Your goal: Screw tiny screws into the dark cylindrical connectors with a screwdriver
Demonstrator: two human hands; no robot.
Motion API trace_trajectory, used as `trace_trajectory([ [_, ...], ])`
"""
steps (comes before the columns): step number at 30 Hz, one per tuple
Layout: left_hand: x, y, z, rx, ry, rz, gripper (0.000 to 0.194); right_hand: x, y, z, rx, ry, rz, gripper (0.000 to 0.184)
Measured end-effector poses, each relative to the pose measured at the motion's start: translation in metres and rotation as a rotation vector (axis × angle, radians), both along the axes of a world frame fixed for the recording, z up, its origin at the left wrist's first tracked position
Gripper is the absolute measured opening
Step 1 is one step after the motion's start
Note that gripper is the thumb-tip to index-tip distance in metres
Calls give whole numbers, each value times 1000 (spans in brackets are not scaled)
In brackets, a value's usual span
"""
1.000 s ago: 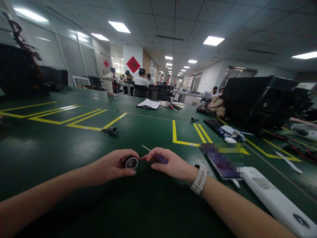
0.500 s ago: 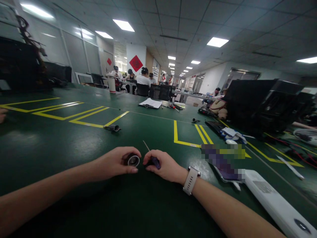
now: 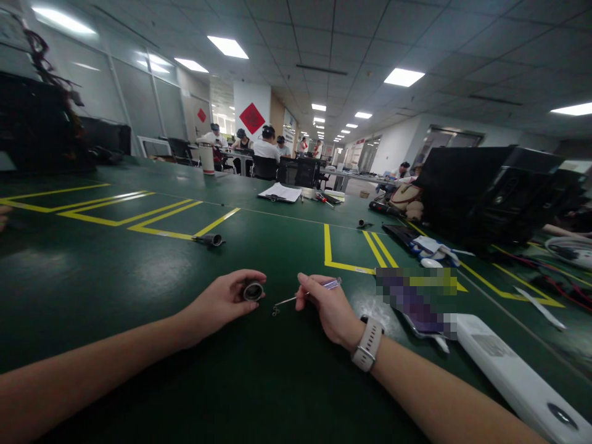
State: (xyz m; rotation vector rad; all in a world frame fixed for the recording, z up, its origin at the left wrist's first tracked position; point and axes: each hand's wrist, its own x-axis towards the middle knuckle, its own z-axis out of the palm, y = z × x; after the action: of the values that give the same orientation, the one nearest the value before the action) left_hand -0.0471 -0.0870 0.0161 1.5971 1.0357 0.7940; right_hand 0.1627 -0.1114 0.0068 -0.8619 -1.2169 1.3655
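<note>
Tiny parts point(image 3: 275, 311) indistinct, phone point(image 3: 419, 309) partly pixelated

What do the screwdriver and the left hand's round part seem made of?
Screwdriver shaft: probably bare metal, being thin and silvery. Screwdriver handle: likely glossy purplish plastic, from its highlights. Round part: metal or plastic; its grey rim shines dully.

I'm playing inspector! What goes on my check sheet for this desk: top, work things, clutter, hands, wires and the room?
Surface: green table with yellow tape lines.
Job's things: dark round part, screwdriver, tiny bits too small to name.
Clutter: phone, long white case, clipboard.
Hands: left hand grips the round part; right hand holds the screwdriver, its tip at the bits, contact unclear.
Cables: white plug at the phone; tangled wires far right.
Surroundings: people at tables beyond; big black box on the right.
</note>
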Motion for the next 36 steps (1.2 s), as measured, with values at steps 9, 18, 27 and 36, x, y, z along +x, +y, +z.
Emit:
trace_trajectory([
  [9, 7, 0, 3, -57, -58, 52, 50, 0, 1, -3, -8, -43, -32, 33],
  [18, 3, 1, 1, -116, -105, 67, 46, -4, -5, 11, 94, -497, -118, 38],
  [27, 3, 0, 6, -164, -147, 137, 48, -13, -22, 14, 335, -785, -225, 41],
  [36, 7, -7, 17, -226, -189, 197, 48, -11, -28, 9, 602, -632, -141, 22],
])
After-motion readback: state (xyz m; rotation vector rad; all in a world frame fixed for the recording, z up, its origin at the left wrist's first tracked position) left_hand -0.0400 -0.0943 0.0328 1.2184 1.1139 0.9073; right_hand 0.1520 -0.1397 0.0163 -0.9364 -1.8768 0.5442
